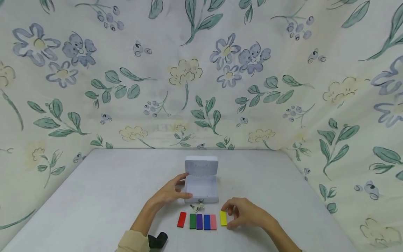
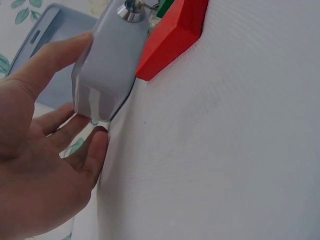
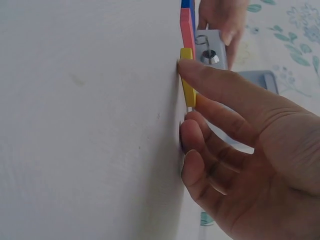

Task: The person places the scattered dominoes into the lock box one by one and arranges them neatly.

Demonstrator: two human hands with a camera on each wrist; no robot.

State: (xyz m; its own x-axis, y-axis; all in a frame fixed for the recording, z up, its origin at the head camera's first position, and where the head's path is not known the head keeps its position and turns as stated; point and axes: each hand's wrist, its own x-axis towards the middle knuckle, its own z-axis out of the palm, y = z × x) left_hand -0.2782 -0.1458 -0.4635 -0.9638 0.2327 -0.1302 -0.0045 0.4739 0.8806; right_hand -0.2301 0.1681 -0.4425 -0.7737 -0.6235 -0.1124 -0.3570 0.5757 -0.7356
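Observation:
A small pale-grey cash box (image 1: pixel 209 200) stands on the table with its lid (image 1: pixel 201 167) raised and nothing visible inside. My left hand (image 1: pixel 171 190) holds it by the left side, thumb on the front corner and fingers along the side wall. To the right of the box, my right hand (image 1: pixel 244 211) pinches a yellow block (image 1: pixel 223 218) between thumb and index finger, low at the table. In the right wrist view the other fingers curl loosely beside the yellow block (image 3: pixel 188 85).
Keys (image 1: pixel 197 208) hang from the box's front lock. In front lie a red block (image 1: pixel 181 219), a green block (image 1: pixel 192 221), a purple block (image 1: pixel 199 222), a blue block (image 1: pixel 206 222) and a pink block (image 1: pixel 213 222). A flowered cloth (image 1: pixel 201 87) surrounds the white table (image 1: pixel 132 171).

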